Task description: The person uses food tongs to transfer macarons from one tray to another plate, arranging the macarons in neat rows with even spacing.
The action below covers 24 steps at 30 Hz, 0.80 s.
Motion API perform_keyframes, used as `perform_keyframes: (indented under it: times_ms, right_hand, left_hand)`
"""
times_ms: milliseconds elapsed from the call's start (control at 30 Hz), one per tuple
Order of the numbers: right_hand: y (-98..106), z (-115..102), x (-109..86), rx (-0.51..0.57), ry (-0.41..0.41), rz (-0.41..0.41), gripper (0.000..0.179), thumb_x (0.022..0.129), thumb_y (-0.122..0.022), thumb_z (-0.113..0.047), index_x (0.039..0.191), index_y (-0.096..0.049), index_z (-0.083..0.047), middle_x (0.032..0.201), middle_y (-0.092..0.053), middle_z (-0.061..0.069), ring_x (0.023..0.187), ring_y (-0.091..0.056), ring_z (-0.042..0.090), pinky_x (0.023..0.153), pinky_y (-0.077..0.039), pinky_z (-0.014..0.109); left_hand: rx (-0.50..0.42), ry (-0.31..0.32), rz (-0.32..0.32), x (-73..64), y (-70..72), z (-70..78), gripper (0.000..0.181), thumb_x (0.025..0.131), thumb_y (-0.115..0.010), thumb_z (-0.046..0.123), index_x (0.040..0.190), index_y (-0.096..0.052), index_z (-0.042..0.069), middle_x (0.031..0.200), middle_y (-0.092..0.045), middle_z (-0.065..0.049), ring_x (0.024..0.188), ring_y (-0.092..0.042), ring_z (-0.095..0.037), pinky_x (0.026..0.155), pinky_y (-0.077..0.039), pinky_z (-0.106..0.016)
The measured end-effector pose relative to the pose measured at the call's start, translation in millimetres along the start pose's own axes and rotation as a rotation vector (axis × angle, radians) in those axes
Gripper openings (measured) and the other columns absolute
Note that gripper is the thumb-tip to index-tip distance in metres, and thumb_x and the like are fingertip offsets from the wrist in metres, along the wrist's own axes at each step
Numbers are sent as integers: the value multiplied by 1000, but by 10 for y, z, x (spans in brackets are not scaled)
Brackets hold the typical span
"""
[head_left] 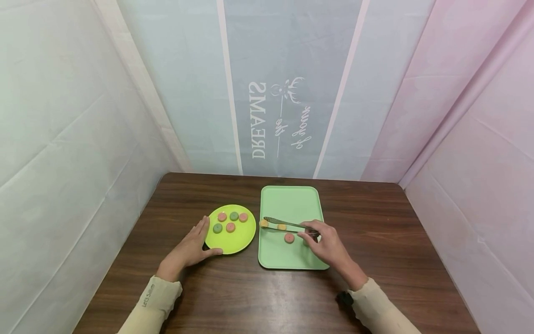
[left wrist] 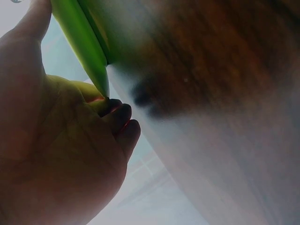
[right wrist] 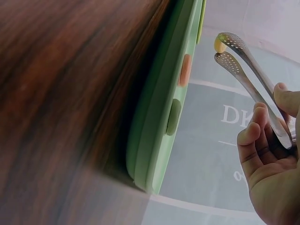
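Note:
My right hand (head_left: pixel 325 239) grips metal tongs (head_left: pixel 288 222) with perforated tips, low over a light green tray (head_left: pixel 292 200). Between the tong tips is a yellow button-shaped disc (right wrist: pixel 219 45), at the tray's left edge in the head view. Another yellow disc (head_left: pixel 282 227) shows between the tong arms. A pink disc (head_left: pixel 289 238) lies on the tray near my fingers, and a green disc (right wrist: pixel 174 117) sits there too, mostly hidden by the hand in the head view. With fingers extended and thumb spread, my left hand (head_left: pixel 193 246) rests against the left rim of a yellow-green plate (head_left: pixel 231 243).
On the plate lie several discs, pink (head_left: pixel 231 227) and green (head_left: pixel 217 228). Plate and tray stand side by side on a dark wooden table (head_left: pixel 258 297). Hanging fabric (head_left: pixel 292 55) closes off the back and both sides.

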State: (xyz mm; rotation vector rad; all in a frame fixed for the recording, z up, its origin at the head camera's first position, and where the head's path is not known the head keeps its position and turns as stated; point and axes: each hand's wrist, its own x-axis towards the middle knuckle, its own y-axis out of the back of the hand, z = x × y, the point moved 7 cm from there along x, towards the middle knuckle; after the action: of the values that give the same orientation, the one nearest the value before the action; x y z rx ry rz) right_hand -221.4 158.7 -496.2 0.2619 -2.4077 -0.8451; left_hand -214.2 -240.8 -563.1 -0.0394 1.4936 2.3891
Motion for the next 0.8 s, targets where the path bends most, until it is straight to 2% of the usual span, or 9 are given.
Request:
perform_keyframes:
  times_ms: [433, 600, 800]
  right_hand:
    - [-123, -35, 64, 7, 15, -35, 26, 97, -83, -16, 121, -79, -8, 88, -65, -12, 72, -58, 3, 62, -54, 27]
    - [-169, -48, 94, 3, -10, -56, 26, 99, -81, -20, 124, -79, -12, 96, -70, -8, 78, -64, 3, 67, -59, 28]
    - [-228, -72, 131, 26, 12, -63, 28, 98, -82, -18, 123, -79, -9, 98, -72, -5, 81, -67, 5, 71, -62, 29]
  left_hand:
    - [-2, 2, 2, -10, 0, 7, 126, 94, -73, 67, 169, -5, -8, 177, -6, -28, 164, -13, -45, 132, -19, -61]
    - [0, -1, 3, -3, -9, 0, 126, 94, -73, 67, 169, -5, -8, 177, -6, -28, 164, -13, -45, 132, -19, -61]
    - [3, -3, 7, 2, -21, -6, 126, 94, -73, 67, 169, -6, -7, 177, -6, -28, 164, -13, -44, 132, -19, -61]
